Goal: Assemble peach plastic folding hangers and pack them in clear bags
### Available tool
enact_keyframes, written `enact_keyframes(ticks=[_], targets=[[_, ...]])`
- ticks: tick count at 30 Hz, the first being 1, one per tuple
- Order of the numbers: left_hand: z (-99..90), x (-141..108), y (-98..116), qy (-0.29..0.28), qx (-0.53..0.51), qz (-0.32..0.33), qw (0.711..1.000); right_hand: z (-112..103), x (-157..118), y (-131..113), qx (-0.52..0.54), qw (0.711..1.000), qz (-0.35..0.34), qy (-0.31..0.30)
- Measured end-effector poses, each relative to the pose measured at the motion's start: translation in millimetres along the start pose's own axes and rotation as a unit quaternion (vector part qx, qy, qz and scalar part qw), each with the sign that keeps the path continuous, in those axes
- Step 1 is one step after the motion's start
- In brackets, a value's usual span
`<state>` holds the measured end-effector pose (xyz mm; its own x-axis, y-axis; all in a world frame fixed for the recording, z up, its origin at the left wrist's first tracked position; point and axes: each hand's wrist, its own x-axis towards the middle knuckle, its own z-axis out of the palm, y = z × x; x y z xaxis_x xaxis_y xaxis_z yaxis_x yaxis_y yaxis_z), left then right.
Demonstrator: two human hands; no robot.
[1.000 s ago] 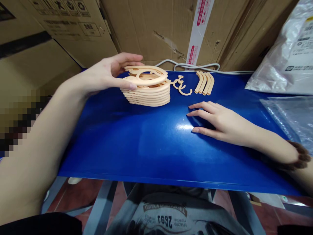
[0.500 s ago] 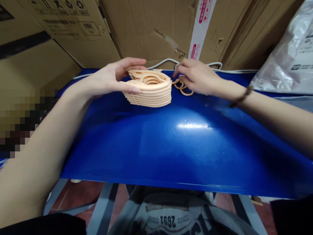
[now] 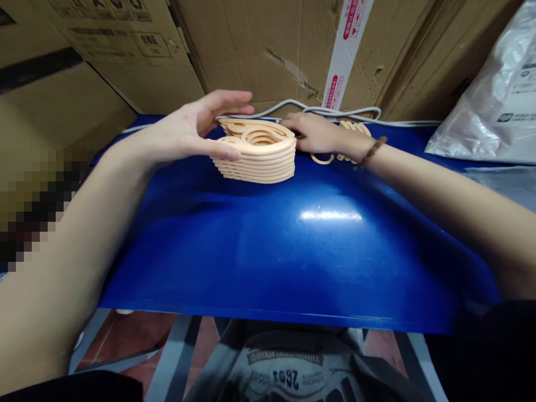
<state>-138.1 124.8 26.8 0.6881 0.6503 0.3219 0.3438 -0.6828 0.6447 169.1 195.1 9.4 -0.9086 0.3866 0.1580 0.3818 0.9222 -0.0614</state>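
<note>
A neat stack of peach-coloured plastic clothes hangers [image 3: 253,159] lies on the blue table [image 3: 268,251], its hook end toward the right. My left hand [image 3: 205,125] is at the left end, with its thumb resting on the front edge of the top hanger. The other fingers are spread and raised behind the stack. At the right end, my right hand [image 3: 312,133] has its fingers curled against the stack, their tips partly hidden. Several hanger hooks [image 3: 355,129] show behind and beside my right wrist, and one hook [image 3: 321,159] shows below the hand.
Large cardboard boxes [image 3: 251,50] stand along the back and left of the table. A white cable [image 3: 288,102] runs along the back edge. A clear plastic bag [image 3: 489,106] stands at the back right. The table's front edge is close to my body.
My right hand has moved left to the stack's right end, uncovering hooks near the wrist. My left fingers have lifted slightly, while its thumb and the stack have stayed nearly in place.
</note>
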Motion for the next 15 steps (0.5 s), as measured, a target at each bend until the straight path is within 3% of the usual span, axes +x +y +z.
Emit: enact_keyframes(ticks=[3,7,13,14,15], targets=[[0.0,1.8,3.2,0.025,-0.051,-0.015,0.998,-6.3,-38.1,5.4,0.027,0.997,0.064,0.028],[-1.3,2.2,9.1,0.089,-0.094,-0.027,0.991,-12.9,-75.7,5.1,0.062,0.992,0.101,0.031],[6.6,2.9,32.7,0.115,-0.064,0.001,0.991,-35.6,-104.9,-30.7,0.076,0.984,0.116,0.108],[13.5,3.6,42.5,0.154,-0.024,0.005,0.988,-39.2,-108.5,-39.7,0.076,0.984,0.113,0.114],[22.3,4.3,54.1,0.233,0.049,0.022,0.971,-41.9,-112.0,-48.7,0.077,0.984,0.111,0.114]])
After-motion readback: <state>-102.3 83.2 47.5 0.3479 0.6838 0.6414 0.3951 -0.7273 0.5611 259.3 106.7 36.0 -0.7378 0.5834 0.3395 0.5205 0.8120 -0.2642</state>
